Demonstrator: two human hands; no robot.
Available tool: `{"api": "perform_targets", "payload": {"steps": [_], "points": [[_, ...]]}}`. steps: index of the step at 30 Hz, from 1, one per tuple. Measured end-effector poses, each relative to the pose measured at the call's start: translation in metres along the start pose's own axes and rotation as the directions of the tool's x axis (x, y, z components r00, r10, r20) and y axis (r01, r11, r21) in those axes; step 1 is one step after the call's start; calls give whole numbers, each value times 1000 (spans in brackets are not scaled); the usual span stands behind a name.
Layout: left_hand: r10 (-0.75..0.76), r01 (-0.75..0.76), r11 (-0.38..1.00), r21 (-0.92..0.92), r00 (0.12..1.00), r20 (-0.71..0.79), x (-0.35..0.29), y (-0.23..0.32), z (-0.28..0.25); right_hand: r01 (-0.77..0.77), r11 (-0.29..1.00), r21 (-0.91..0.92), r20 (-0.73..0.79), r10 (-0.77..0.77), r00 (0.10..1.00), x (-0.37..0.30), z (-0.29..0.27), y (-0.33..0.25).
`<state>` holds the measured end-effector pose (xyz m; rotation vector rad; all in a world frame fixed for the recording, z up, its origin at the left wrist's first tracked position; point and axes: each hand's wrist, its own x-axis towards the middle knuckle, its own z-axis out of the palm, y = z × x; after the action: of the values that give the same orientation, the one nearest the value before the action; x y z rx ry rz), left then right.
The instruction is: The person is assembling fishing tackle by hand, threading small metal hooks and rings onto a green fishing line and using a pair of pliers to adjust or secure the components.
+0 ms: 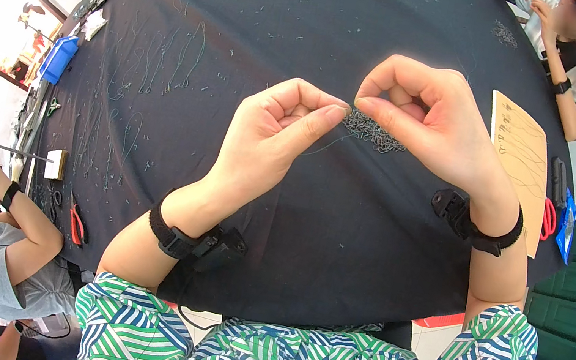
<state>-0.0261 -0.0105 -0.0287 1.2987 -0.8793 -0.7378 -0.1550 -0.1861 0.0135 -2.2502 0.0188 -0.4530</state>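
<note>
My left hand (277, 132) and my right hand (441, 118) are raised over the dark cloth, their fingertips almost meeting. Each pinches thumb against forefinger. Whatever sits between the tips is too small to make out. Just behind and below the fingers lies a heap of small grey curled wire pieces (379, 136), which look like hooks; my right hand partly covers it. A thin dark thread (333, 144) runs on the cloth below my left fingertips. Whether it reaches my fingers, I cannot tell.
Thin green threads (195, 48) lie in rows across the black cloth (334, 265). At right are a tan card (521, 167) with cords and red-handled scissors (549, 220). Red-handled pliers (76, 222) and a small white block (56, 164) lie left. Other people sit around the table.
</note>
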Motion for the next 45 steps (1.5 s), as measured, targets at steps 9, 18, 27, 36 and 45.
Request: {"api": "perform_targets", "payload": {"steps": [9, 18, 27, 36, 45], "points": [[12, -12, 1000, 8, 1000, -3, 0, 1, 1, 2, 1000, -17, 8, -2, 1000, 0, 1, 0], [-1, 1, 1000, -1, 1000, -7, 0, 3, 2, 10, 1000, -28, 25, -9, 1000, 0, 1, 3], [15, -14, 1000, 26, 1000, -11, 0, 1, 0, 11, 999, -36, 57, -9, 998, 1, -1, 3], [-38, 38, 999, -13, 998, -50, 2, 2, -3, 171, 976, -132, -85, -183, 979, 2, 9, 2], [-25, 23, 999, -32, 998, -54, 1, 4, 0, -3, 996, -86, -46, -1, 999, -1, 21, -3]]}}
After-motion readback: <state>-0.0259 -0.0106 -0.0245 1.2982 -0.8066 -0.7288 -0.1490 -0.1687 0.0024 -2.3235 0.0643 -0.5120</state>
